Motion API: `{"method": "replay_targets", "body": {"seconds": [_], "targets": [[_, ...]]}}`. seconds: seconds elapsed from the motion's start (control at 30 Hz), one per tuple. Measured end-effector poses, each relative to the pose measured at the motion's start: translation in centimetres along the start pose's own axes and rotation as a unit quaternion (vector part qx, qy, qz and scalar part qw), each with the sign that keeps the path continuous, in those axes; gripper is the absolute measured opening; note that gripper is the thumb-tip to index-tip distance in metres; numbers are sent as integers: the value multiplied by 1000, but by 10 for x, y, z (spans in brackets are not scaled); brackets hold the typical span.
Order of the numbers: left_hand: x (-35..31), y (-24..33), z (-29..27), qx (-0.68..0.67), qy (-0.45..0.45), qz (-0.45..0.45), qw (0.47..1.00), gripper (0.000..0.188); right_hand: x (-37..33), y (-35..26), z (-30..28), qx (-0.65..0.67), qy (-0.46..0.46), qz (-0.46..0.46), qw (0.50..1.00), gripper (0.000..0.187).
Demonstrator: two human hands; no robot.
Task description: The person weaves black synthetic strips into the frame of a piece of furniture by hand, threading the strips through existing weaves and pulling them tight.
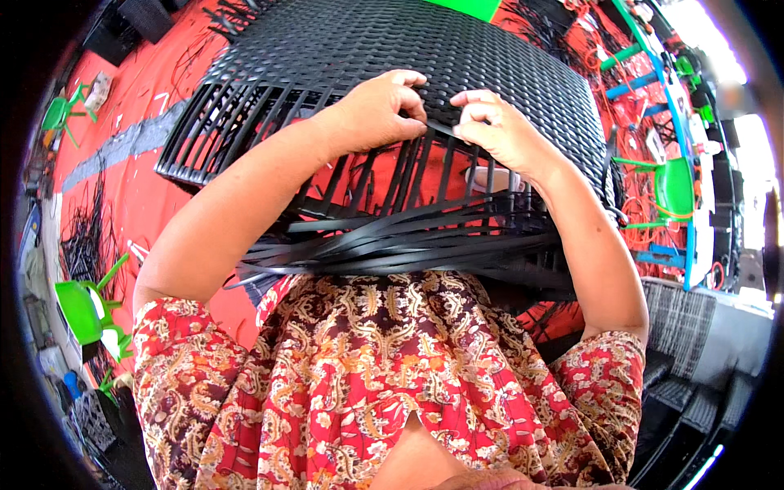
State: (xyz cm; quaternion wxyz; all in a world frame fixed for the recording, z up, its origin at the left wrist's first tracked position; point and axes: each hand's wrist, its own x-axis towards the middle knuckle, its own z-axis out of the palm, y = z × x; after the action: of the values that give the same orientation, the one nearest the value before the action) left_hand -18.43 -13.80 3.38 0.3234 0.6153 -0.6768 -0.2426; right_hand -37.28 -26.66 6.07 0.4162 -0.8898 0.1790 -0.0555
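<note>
A large black woven panel (pixel 457 61) of flat plastic strips spreads in front of me, tightly woven on its far part. Nearer to me its long strips run bare with gaps between them. At the edge of the weave, my left hand (pixel 377 113) is closed with thumb and fingers pinched. My right hand (pixel 500 131) faces it a short way off, its fingers also pinched. A glossy black plastic strip (pixel 442 128) spans the space between them and appears gripped at both ends. Below my hands a bundle of loose black strips (pixel 408 241) lies across my lap.
Red sheeting (pixel 135 196) covers the floor, with black strip scraps (pixel 86 245) scattered on it. Green chairs (pixel 77 310) stand at the left, and another green chair (pixel 674 188) is at the right beside a blue frame (pixel 674 106). A bright green piece (pixel 469 6) shows beyond the panel.
</note>
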Motion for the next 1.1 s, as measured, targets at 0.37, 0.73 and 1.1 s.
{"method": "replay_targets", "body": {"seconds": [0.37,0.73,1.1], "targets": [[-7,4,11,56,43,-9,997,14,-9,-8,-1,133,-35,94,986,22],[-10,6,12,69,38,-23,997,26,-9,1,13,106,-16,63,992,17],[-4,12,16,43,37,-30,998,29,-5,-14,36,95,62,149,982,18]]}}
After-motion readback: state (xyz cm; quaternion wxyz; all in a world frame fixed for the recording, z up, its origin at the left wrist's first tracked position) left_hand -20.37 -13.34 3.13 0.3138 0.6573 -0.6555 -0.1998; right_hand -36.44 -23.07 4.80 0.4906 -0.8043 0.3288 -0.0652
